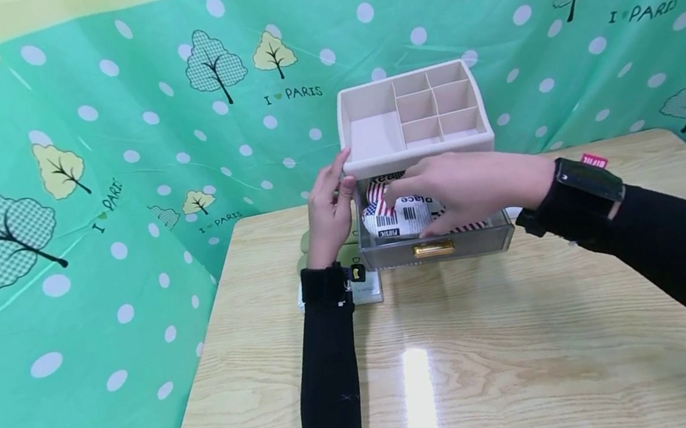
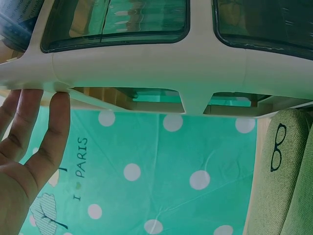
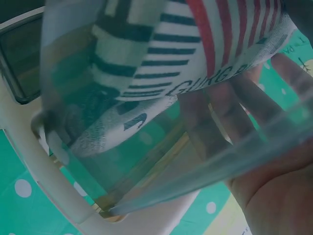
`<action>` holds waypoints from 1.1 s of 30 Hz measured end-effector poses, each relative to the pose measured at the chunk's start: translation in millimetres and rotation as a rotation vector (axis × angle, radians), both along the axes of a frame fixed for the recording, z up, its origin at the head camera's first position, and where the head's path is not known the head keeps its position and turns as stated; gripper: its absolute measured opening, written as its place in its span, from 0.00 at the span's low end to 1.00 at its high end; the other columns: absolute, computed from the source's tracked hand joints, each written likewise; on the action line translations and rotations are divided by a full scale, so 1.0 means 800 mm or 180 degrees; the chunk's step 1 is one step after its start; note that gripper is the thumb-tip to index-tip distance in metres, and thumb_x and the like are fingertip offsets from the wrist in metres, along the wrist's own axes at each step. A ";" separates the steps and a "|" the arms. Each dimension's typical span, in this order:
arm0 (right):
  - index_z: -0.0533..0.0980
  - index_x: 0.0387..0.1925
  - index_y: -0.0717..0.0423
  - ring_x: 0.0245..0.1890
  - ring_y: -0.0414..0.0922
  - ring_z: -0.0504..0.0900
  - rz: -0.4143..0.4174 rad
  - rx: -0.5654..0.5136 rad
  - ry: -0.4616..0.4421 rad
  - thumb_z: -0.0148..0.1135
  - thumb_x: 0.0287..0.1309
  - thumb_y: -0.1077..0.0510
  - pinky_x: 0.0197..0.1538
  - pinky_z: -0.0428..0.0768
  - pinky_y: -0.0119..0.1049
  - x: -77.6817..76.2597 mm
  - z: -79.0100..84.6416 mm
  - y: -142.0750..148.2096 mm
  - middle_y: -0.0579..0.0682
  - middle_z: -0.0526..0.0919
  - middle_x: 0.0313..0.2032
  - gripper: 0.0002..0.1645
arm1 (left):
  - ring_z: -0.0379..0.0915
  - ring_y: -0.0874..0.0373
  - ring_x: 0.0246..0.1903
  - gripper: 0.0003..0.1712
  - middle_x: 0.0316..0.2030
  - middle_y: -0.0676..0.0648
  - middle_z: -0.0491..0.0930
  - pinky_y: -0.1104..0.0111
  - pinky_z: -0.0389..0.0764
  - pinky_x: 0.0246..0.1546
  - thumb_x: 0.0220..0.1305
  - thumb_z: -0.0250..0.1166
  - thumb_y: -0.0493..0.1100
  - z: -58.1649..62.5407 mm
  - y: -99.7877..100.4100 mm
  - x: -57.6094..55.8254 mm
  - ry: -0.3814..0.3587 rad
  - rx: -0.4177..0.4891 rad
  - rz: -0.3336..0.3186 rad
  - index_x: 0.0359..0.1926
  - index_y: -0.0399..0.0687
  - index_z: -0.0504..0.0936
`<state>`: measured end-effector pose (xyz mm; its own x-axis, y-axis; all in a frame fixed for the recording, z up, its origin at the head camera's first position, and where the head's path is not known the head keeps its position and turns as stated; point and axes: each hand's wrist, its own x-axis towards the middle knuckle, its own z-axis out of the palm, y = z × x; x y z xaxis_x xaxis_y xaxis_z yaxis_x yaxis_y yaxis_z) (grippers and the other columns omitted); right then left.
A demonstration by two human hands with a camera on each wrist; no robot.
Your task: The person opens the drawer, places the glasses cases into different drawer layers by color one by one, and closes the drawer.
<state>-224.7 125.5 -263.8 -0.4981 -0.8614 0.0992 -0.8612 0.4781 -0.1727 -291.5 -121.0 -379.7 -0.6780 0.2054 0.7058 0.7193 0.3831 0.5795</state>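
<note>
A white desk organizer [image 1: 421, 158] stands at the far side of the table, its clear drawer [image 1: 376, 257] pulled out at the front. Inside the drawer lies a rounded white case [image 1: 400, 216] printed with newspaper lettering, flag stars and red stripes. My right hand [image 1: 465, 184] reaches over the drawer front, its fingers and thumb spread over the case. Through the clear wall in the right wrist view, its fingers [image 3: 227, 115] look extended at the case's edge, with the tips hidden. My left hand [image 1: 329, 212] touches the organizer's left side with straight fingertips.
Green cloth cases [image 2: 279, 161], one marked with a glasses outline, lie left of the drawer. Partly under my left wrist is a white flat box [image 1: 368, 290]. A pink tag [image 1: 595, 161] shows behind my right wrist. Dotted green cloth [image 1: 279, 142] hangs behind the wooden table [image 1: 483, 348].
</note>
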 end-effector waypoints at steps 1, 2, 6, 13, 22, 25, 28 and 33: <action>0.77 0.58 0.48 0.42 0.43 0.80 -0.0017 0.0053 0.0000 0.80 0.53 0.51 0.47 0.83 0.41 0.000 0.000 0.000 0.46 0.83 0.46 0.32 | 0.79 0.48 0.51 0.30 0.61 0.38 0.76 0.63 0.87 0.43 0.77 0.49 0.57 0.000 0.000 0.000 0.0000 0.0004 -0.0002 0.75 0.56 0.70; 0.78 0.58 0.48 0.44 0.43 0.81 -0.0023 0.0093 -0.0008 0.81 0.53 0.52 0.49 0.83 0.43 0.000 -0.001 0.000 0.47 0.84 0.48 0.32 | 0.79 0.49 0.51 0.30 0.61 0.38 0.76 0.63 0.87 0.42 0.77 0.49 0.57 0.000 0.000 0.000 -0.0004 0.0008 0.0000 0.75 0.56 0.70; 0.79 0.58 0.47 0.45 0.44 0.82 -0.0072 0.0290 -0.0053 0.80 0.53 0.52 0.51 0.84 0.43 0.000 -0.001 -0.003 0.47 0.85 0.48 0.31 | 0.79 0.50 0.50 0.29 0.61 0.39 0.76 0.63 0.86 0.41 0.77 0.50 0.55 0.001 0.000 0.000 -0.0044 0.0000 0.0029 0.75 0.57 0.70; 0.80 0.59 0.46 0.45 0.44 0.83 -0.0173 0.0581 0.0024 0.78 0.56 0.51 0.51 0.86 0.45 0.003 -0.007 -0.007 0.47 0.86 0.48 0.29 | 0.79 0.48 0.52 0.28 0.61 0.39 0.76 0.60 0.87 0.43 0.77 0.55 0.43 -0.001 0.001 -0.001 -0.0036 0.0040 -0.0031 0.75 0.56 0.70; 0.82 0.53 0.52 0.46 0.44 0.83 -0.0046 0.0406 -0.0100 0.75 0.59 0.58 0.51 0.85 0.43 0.003 -0.003 0.000 0.46 0.86 0.46 0.20 | 0.79 0.49 0.52 0.29 0.61 0.39 0.76 0.62 0.87 0.43 0.77 0.51 0.54 -0.002 0.000 -0.002 -0.0031 0.0026 -0.0009 0.75 0.57 0.70; 0.83 0.51 0.52 0.41 0.41 0.81 -0.0076 0.0357 -0.0143 0.72 0.63 0.57 0.47 0.84 0.41 0.004 -0.002 0.006 0.44 0.85 0.43 0.15 | 0.79 0.48 0.53 0.31 0.61 0.38 0.76 0.63 0.87 0.44 0.77 0.49 0.58 -0.002 -0.001 -0.002 -0.0047 0.0023 -0.0003 0.75 0.57 0.70; 0.83 0.50 0.51 0.39 0.40 0.80 -0.0135 0.0280 -0.0179 0.67 0.68 0.56 0.47 0.84 0.41 0.008 -0.002 0.011 0.43 0.85 0.42 0.11 | 0.79 0.48 0.54 0.30 0.61 0.38 0.76 0.63 0.87 0.45 0.77 0.50 0.57 -0.002 -0.001 -0.002 -0.0043 0.0025 -0.0008 0.75 0.57 0.70; 0.83 0.50 0.53 0.41 0.41 0.81 -0.0209 0.0070 -0.0201 0.58 0.75 0.47 0.48 0.83 0.44 0.019 -0.004 0.020 0.43 0.84 0.41 0.16 | 0.78 0.48 0.54 0.27 0.61 0.39 0.76 0.61 0.87 0.44 0.77 0.54 0.46 -0.003 0.001 -0.003 -0.0041 0.0060 -0.0030 0.75 0.56 0.70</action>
<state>-209.2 141.8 -267.0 -0.5584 -0.8283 0.0471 -0.8155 0.5376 -0.2144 -294.0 -120.4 -382.0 -0.6851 0.1984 0.7009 0.7153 0.3652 0.5958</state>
